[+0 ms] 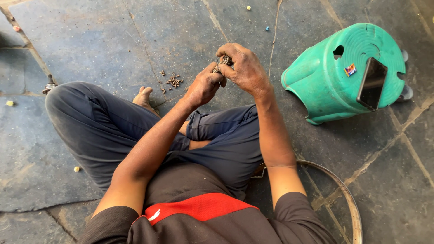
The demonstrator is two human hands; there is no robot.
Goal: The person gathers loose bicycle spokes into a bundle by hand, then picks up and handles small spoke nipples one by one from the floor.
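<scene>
A small dark metal part (224, 61), perhaps a cluster of spokes or nipples, is gripped between the left hand (204, 85) and the right hand (244, 68), both closed around it. To the right of the hands, a green plastic stool (325, 81) is seen tipped over, with a small red, white and blue sticker (350, 69) on its seat beside a dark phone (372, 83). Small metal pieces (172, 81) are scattered just left of the hands.

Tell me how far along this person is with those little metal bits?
Done: hard to tell. A small heap of metal pieces lies loose on the stone floor. In hand: the left hand and right hand together grip a small metal part above the lap. Left: the heap stays untouched, and a metal rim lies beside the right arm.
</scene>
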